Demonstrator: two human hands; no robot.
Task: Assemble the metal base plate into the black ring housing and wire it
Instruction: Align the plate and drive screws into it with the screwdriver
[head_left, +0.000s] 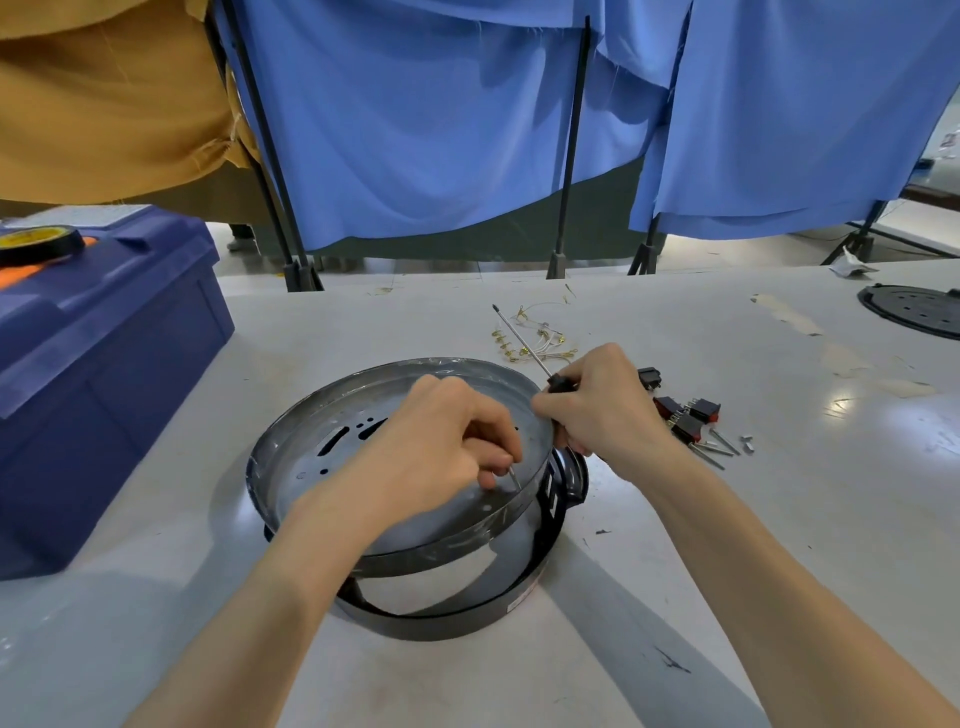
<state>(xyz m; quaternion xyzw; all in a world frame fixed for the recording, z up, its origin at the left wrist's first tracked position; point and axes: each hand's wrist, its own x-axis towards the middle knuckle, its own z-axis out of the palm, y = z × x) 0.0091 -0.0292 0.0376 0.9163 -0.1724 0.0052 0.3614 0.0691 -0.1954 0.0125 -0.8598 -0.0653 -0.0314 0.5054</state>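
Note:
The round metal base plate (317, 447), with slots and holes in its floor, sits tilted in the top of the black ring housing (467, 618) at the table's middle. My left hand (441, 441) reaches into the plate and pinches a thin metal pin or screw (514, 477), its tip down by a hole near the plate's right rim. My right hand (597, 405) grips the black handle of a long thin screwdriver (519, 338) just outside the rim; the shaft points away to the upper left.
A blue toolbox (104, 364) with a roll of tape (41, 244) on its lid stands at the left. Loose wires with gold terminals (535, 343), black and red rocker switches (685, 415) and screws (717, 449) lie right of the housing. A black round part (909, 309) lies far right.

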